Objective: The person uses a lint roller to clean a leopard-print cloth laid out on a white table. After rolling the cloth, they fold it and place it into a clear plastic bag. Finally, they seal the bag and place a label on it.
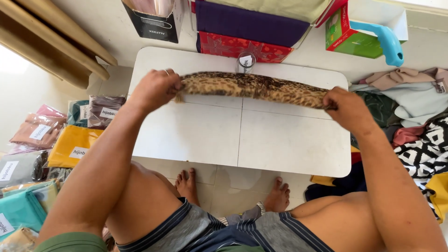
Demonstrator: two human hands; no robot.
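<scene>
Bare knees lowest, then left hand (154, 88) and right hand (345, 109), fingers clenched shut on opposite ends of leopard-print cloth (254, 87), stretched between fingertips above white table (242, 140).

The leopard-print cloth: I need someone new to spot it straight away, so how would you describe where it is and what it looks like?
Start at the white folding table in the middle of the view. Stretched above its far half, the leopard-print cloth is a long bunched band gripped by the left hand and right hand. Unlike the plain-coloured bagged fabrics on the floor, it is tan with dark spots.
</scene>
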